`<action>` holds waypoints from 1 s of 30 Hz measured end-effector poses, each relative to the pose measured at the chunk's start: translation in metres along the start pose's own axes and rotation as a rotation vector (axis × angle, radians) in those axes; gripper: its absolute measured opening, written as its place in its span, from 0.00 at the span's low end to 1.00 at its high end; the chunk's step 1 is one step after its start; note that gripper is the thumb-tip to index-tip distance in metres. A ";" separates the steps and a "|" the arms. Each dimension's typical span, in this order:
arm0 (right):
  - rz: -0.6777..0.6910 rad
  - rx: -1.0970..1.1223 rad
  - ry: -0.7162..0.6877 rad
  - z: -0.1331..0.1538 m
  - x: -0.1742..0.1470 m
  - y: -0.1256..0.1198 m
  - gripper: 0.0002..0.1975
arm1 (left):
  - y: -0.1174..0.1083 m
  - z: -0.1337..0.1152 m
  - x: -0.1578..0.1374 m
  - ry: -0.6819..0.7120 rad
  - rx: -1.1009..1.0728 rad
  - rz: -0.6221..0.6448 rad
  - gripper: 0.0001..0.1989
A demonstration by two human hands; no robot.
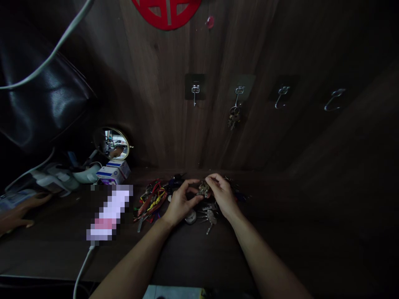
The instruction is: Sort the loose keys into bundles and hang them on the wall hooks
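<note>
Between my two hands hangs a bunch of brassy keys (203, 189), just above the dark wooden shelf (181, 253). My right hand (220, 192) pinches the top of the bunch between thumb and fingers. From the other side, my left hand (184, 201) curves around it with thumb and fingertips close to the keys; whether they press on them is hard to see. Below my hands lies a pile of silver keys (210, 216), and beside it a round grey disc (190, 216). Colourful cords (152, 201) with keys lie left of my left hand.
Metal hooks line the back panel; one hook (239, 90) carries a key bunch (233, 117). At left are a phone (109, 214) on a white cable, a small box (112, 172), a round mirror (115, 144) and a black leather bag (40, 95). Another person's hand (23, 211) reaches in.
</note>
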State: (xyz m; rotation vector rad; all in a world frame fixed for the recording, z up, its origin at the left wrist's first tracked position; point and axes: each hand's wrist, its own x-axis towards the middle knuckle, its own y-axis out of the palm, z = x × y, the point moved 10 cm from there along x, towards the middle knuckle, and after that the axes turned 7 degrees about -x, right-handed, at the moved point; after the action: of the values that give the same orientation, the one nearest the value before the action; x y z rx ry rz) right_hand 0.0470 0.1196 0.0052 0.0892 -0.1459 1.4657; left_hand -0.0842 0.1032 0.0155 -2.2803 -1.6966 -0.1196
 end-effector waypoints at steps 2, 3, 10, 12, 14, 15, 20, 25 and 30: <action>0.000 0.004 0.003 0.000 0.000 0.000 0.14 | 0.000 0.000 0.000 -0.002 -0.002 -0.002 0.22; 0.001 0.008 0.004 0.000 0.000 0.001 0.14 | 0.000 -0.001 0.000 -0.001 -0.004 -0.005 0.22; 0.016 0.017 0.009 0.002 -0.001 0.003 0.14 | 0.000 0.001 0.000 0.000 -0.013 -0.011 0.22; 0.011 0.012 0.005 0.003 -0.002 0.002 0.14 | 0.000 0.000 0.000 0.005 -0.011 -0.012 0.22; 0.010 0.010 0.001 0.004 -0.002 0.002 0.14 | 0.000 0.001 0.001 0.002 -0.007 -0.015 0.22; 0.010 0.010 0.001 0.004 -0.002 0.002 0.14 | 0.000 0.001 0.001 0.001 -0.005 -0.017 0.22; 0.005 0.006 0.006 0.003 -0.002 0.001 0.14 | 0.001 0.002 0.001 0.000 -0.024 -0.005 0.23; 0.009 0.003 0.009 0.004 -0.002 0.002 0.14 | 0.000 0.002 0.001 -0.004 -0.022 -0.008 0.23; 0.010 0.020 0.008 0.003 -0.002 0.002 0.14 | 0.000 -0.001 0.000 0.008 -0.008 -0.010 0.23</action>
State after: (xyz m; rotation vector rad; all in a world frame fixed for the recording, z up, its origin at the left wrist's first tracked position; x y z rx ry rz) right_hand 0.0447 0.1173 0.0080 0.0992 -0.1254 1.4778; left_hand -0.0843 0.1033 0.0166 -2.2744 -1.7072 -0.1373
